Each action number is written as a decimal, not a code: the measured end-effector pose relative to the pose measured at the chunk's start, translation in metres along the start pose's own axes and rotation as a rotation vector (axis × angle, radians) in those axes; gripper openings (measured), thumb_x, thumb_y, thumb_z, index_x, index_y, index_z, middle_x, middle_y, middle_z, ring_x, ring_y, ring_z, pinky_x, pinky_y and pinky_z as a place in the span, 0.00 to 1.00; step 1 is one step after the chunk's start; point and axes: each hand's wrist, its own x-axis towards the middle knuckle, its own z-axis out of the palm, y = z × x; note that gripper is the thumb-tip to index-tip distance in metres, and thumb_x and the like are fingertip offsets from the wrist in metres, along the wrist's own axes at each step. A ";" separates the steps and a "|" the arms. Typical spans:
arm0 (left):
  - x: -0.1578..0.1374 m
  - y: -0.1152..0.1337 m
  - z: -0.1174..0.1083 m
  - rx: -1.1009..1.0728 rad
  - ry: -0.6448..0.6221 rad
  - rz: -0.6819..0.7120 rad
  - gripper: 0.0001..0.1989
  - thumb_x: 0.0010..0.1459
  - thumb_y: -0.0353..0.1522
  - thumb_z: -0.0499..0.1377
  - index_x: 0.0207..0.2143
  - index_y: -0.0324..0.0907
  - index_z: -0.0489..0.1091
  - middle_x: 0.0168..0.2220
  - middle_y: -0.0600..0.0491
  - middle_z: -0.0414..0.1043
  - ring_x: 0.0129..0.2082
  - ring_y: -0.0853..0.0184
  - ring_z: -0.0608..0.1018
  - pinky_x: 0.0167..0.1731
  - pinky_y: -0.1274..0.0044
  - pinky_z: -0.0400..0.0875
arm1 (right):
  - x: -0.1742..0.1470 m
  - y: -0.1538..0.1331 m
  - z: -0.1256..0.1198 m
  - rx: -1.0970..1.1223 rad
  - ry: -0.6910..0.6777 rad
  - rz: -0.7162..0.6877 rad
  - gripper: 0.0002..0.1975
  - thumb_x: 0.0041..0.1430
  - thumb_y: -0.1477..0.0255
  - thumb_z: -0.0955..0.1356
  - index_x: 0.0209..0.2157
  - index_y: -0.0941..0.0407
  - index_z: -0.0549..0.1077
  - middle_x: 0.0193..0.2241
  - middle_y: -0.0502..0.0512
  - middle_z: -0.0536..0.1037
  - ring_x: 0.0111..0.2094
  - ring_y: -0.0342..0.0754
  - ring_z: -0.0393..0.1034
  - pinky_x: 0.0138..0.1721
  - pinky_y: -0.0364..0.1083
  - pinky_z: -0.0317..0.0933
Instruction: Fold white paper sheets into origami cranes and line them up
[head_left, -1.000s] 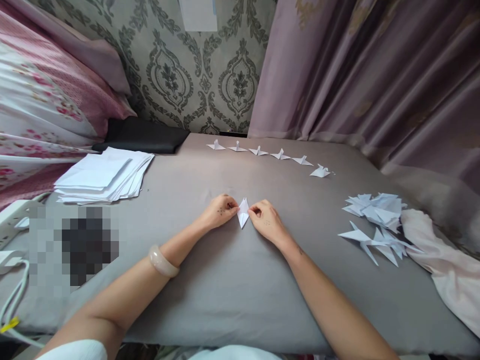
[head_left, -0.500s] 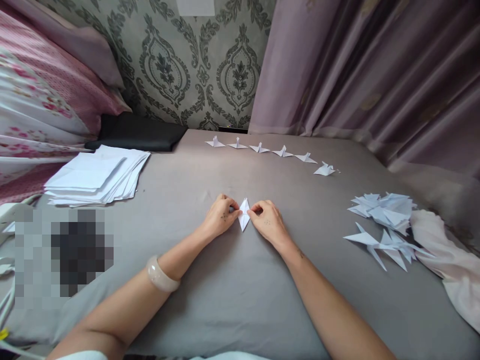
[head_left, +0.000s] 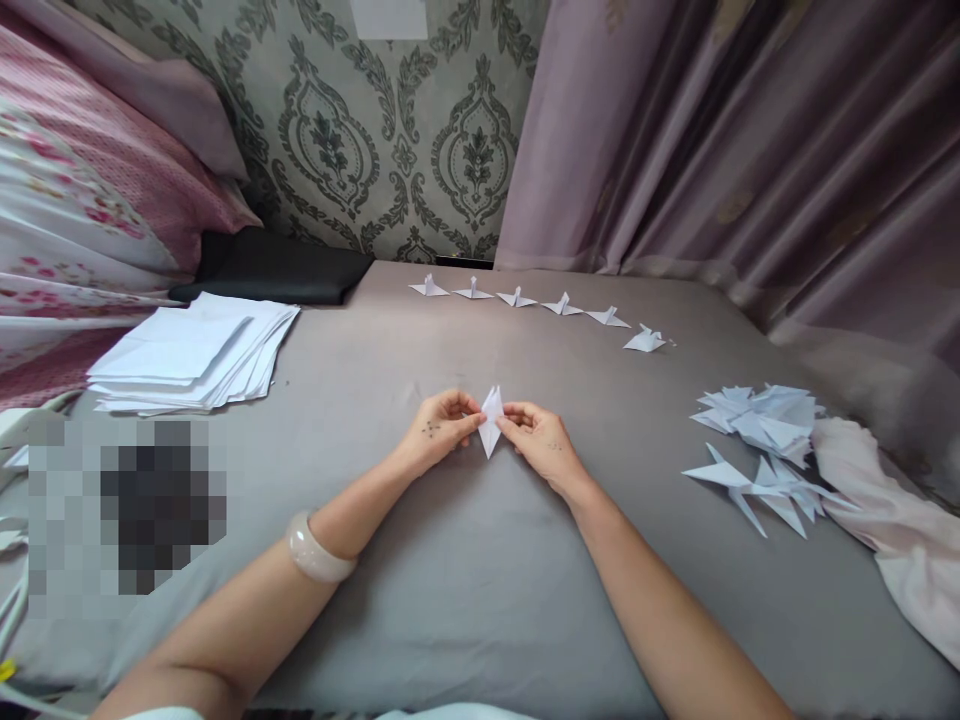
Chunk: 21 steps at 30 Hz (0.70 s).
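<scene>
A small white folded paper (head_left: 490, 424), diamond-shaped with a split upper tip, is held between my two hands over the middle of the grey cloth. My left hand (head_left: 442, 425) pinches its left edge with thumb and fingers. On the opposite edge, my right hand (head_left: 541, 440) has a like pinch. The paper's lower point faces me. Beyond the hands, several finished paper cranes (head_left: 562, 304) stand in a curved row.
To the left lies a stack of white paper sheets (head_left: 187, 350), with a black flat case (head_left: 277, 265) behind it. Folded paper pieces (head_left: 757, 415) are heaped at the right beside a pale cloth (head_left: 885, 500). Purple curtains (head_left: 637, 130) hang at the back right.
The folded paper has been lifted slightly and its upper tips now stand apart. Both hands have shifted a little, with the fingers changing their hold on its edges.
</scene>
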 end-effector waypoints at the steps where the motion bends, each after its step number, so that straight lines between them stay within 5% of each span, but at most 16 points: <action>1: 0.000 0.001 0.000 -0.074 0.002 -0.010 0.16 0.46 0.37 0.65 0.34 0.38 0.67 0.23 0.58 0.69 0.15 0.78 0.66 0.13 0.85 0.56 | -0.001 -0.002 -0.001 0.073 -0.036 0.036 0.17 0.49 0.63 0.70 0.38 0.58 0.73 0.28 0.52 0.77 0.16 0.36 0.58 0.16 0.39 0.53; 6: -0.005 0.008 0.001 -0.189 -0.028 -0.094 0.16 0.46 0.36 0.66 0.34 0.35 0.70 0.22 0.55 0.71 0.17 0.74 0.72 0.12 0.84 0.61 | -0.007 -0.013 -0.002 0.221 -0.080 0.100 0.17 0.46 0.61 0.72 0.34 0.59 0.74 0.17 0.47 0.73 0.12 0.36 0.58 0.12 0.37 0.49; 11: -0.006 0.008 0.002 -0.247 0.006 0.027 0.14 0.46 0.37 0.67 0.32 0.36 0.71 0.27 0.51 0.75 0.30 0.65 0.79 0.23 0.80 0.72 | -0.009 -0.016 0.002 0.309 -0.029 -0.038 0.13 0.46 0.63 0.73 0.32 0.57 0.75 0.28 0.53 0.79 0.31 0.46 0.75 0.30 0.43 0.68; 17: -0.008 0.007 0.001 -0.163 0.035 0.288 0.10 0.48 0.35 0.66 0.31 0.38 0.74 0.43 0.47 0.71 0.40 0.66 0.76 0.40 0.74 0.73 | -0.011 -0.014 0.005 0.227 0.044 -0.342 0.08 0.49 0.66 0.72 0.30 0.55 0.75 0.38 0.54 0.78 0.40 0.47 0.74 0.46 0.47 0.68; 21: -0.009 0.007 -0.001 -0.050 0.029 0.362 0.09 0.50 0.35 0.65 0.31 0.39 0.75 0.45 0.46 0.68 0.45 0.64 0.73 0.43 0.73 0.71 | -0.010 -0.012 0.006 0.253 0.091 -0.344 0.12 0.47 0.64 0.73 0.34 0.54 0.73 0.48 0.56 0.71 0.40 0.46 0.74 0.46 0.47 0.69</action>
